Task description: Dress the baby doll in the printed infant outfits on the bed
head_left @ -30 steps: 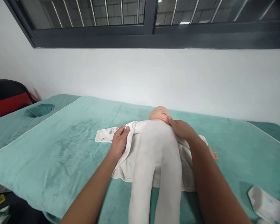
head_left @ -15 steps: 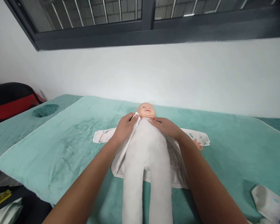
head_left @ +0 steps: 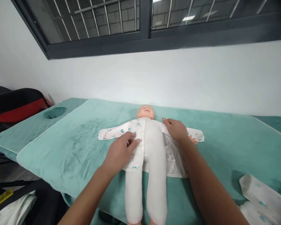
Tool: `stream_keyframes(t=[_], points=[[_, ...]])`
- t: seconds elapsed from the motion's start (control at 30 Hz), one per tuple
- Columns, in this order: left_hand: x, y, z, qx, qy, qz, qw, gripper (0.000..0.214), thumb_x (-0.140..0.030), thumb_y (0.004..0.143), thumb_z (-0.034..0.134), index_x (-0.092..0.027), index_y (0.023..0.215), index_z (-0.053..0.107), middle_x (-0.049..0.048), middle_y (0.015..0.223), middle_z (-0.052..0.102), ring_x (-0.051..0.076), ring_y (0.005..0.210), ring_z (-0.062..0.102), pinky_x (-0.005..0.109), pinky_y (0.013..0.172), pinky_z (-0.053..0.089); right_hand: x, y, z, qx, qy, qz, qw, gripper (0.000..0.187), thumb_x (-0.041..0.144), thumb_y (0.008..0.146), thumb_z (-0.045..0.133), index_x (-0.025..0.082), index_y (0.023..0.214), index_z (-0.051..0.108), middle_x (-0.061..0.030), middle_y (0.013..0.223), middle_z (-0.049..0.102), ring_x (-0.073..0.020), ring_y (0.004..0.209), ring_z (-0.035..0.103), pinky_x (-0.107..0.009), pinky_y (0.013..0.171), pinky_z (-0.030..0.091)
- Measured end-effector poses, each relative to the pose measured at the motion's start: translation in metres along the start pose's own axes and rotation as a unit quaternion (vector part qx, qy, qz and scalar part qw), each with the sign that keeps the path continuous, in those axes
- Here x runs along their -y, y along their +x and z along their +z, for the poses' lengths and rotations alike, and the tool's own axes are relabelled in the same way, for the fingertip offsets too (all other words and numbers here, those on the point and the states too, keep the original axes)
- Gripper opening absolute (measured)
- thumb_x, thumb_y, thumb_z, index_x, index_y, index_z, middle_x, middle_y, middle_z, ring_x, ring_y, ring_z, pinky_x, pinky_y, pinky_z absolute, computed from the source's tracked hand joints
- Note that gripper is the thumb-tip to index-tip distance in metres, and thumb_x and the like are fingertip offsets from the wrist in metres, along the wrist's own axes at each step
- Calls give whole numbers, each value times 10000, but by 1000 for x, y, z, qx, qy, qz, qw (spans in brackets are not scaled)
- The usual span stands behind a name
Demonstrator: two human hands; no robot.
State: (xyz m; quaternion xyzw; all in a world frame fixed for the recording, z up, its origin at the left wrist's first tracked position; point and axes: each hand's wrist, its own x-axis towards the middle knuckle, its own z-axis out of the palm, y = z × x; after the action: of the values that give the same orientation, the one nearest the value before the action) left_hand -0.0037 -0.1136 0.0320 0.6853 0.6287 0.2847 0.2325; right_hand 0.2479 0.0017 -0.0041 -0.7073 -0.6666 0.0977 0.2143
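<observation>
A baby doll (head_left: pixel 152 147) with a white cloth body lies face up on a teal towel (head_left: pixel 79 140), head toward the wall. A white printed baby shirt (head_left: pixel 131 129) is spread under it, sleeves out to both sides. My left hand (head_left: pixel 120 151) rests on the shirt's left front panel, which lies folded over the doll's side, fingers curled at the panel's edge. My right hand (head_left: pixel 176 129) lies on the doll's right shoulder, pressing the shirt's other panel there, which lies open.
The teal towel covers a massage bed with a face hole (head_left: pixel 55 112) at the left end. A black and red chair (head_left: pixel 16 104) stands at far left. White printed garments (head_left: pixel 259 195) lie at the lower right. A white wall and a barred window are behind.
My left hand has pulled the shirt's left panel over the doll's side and slid down from the neck to the waist. My right hand moved from the neck out to the shoulder.
</observation>
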Motion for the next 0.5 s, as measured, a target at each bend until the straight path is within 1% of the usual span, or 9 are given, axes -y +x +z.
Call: stream_keyframes(t=[0.1, 0.13, 0.2, 0.27, 0.33, 0.37, 0.4, 0.43, 0.5], points=[[2, -23, 14, 8, 106, 15, 994, 269, -492, 875, 555, -230, 933, 543, -4, 822, 636, 186, 694, 574, 290, 583, 337, -29, -9, -9, -4, -15, 81, 997, 585, 614, 930, 269, 231, 820, 697, -97, 936, 711, -262, 879, 607, -312, 662, 338], [0, -30, 17, 3, 134, 28, 991, 255, -475, 870, 569, -226, 914, 533, 2, 832, 633, 190, 703, 576, 288, 577, 321, -37, -11, -11, -1, -10, 103, 995, 591, 629, 920, 276, 231, 813, 700, -104, 936, 711, -277, 887, 608, -328, 676, 348], [-4, -40, 22, -5, 162, 55, 985, 186, -405, 889, 556, -221, 895, 524, 9, 859, 634, 191, 727, 584, 287, 583, 316, -50, -14, -14, -4, 39, 136, 990, 580, 655, 885, 345, 216, 756, 701, -124, 897, 712, -299, 892, 614, -359, 705, 369], [-9, -41, 25, -5, 156, 77, 985, 141, -352, 924, 503, -221, 876, 524, 3, 852, 634, 185, 744, 587, 288, 603, 333, -59, -16, -15, -19, 112, 151, 982, 553, 658, 849, 432, 200, 683, 693, -132, 834, 714, -295, 875, 626, -364, 722, 398], [-15, -33, 27, -3, 131, 88, 987, 161, -346, 948, 461, -226, 868, 533, -8, 824, 635, 178, 747, 589, 290, 617, 351, -67, -16, -17, -34, 170, 154, 973, 568, 651, 857, 428, 188, 658, 691, -128, 795, 719, -262, 825, 645, -337, 707, 437], [-19, -26, 28, -4, 119, 91, 989, 168, -346, 954, 453, -229, 872, 541, -13, 814, 638, 174, 749, 590, 291, 620, 358, -71, -16, -19, -36, 209, 162, 964, 582, 651, 867, 410, 182, 673, 693, -124, 788, 724, -243, 788, 653, -320, 683, 457], [-23, -18, 30, -9, 112, 96, 989, 167, -340, 958, 448, -231, 880, 548, -15, 815, 642, 172, 754, 592, 292, 625, 366, -74, -16, -21, -35, 263, 175, 948, 588, 654, 875, 398, 177, 698, 693, -119, 783, 728, -226, 745, 657, -306, 652, 474], [-28, -9, 32, -19, 110, 107, 988, 158, -328, 959, 447, -232, 893, 554, -15, 829, 649, 171, 769, 595, 294, 632, 374, -77, -16, -23, -28, 332, 191, 923, 576, 653, 876, 410, 172, 727, 690, -115, 777, 730, -214, 699, 657, -297, 619, 488], [-40, 11, 40, -42, 131, 152, 979, 125, -308, 954, 462, -231, 946, 560, -2, 893, 661, 180, 837, 597, 304, 671, 399, -80, -16, -27, 0, 476, 222, 851, 505, 627, 869, 478, 171, 779, 674, -105, 761, 729, -194, 610, 645, -284, 551, 500]])
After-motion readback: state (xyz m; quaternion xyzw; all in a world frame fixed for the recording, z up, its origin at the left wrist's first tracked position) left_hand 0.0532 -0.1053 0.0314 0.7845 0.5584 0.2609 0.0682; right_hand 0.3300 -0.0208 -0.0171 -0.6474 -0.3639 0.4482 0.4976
